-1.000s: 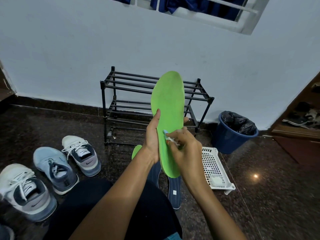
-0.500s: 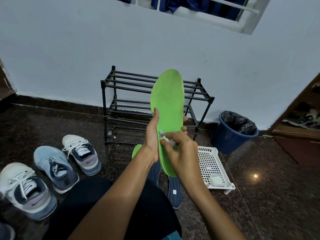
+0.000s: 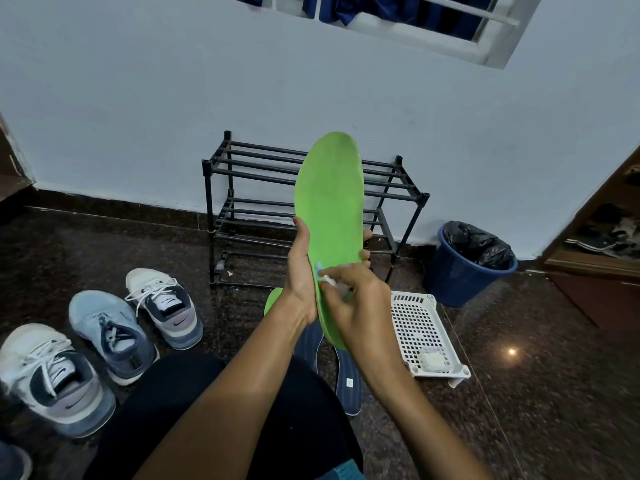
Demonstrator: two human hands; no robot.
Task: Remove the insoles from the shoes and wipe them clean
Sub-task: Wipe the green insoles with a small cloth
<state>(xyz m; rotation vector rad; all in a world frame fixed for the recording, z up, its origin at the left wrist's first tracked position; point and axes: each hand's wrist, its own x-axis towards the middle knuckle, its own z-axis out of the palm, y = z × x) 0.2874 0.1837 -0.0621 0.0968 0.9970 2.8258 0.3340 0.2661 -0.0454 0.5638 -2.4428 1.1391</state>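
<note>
Pinched tight in right hand [image 3: 360, 299] fingertips: small white wipe [image 3: 327, 280], pressed on lower left part of green insole [image 3: 329, 202]. Clamped approx. mid-length by left hand [image 3: 301, 271], thumb up along left edge, fingers curled round behind to right edge. Held upright, toe up, face toward camera, prob. to keep it stiff & visible for rubbing. On floor below: dark blue insoles [image 3: 348, 379] & tip of second green insole [image 3: 273, 299], within reach. Further left, shoes [image 3: 162, 306]; right, white basket [image 3: 415, 327].
</note>
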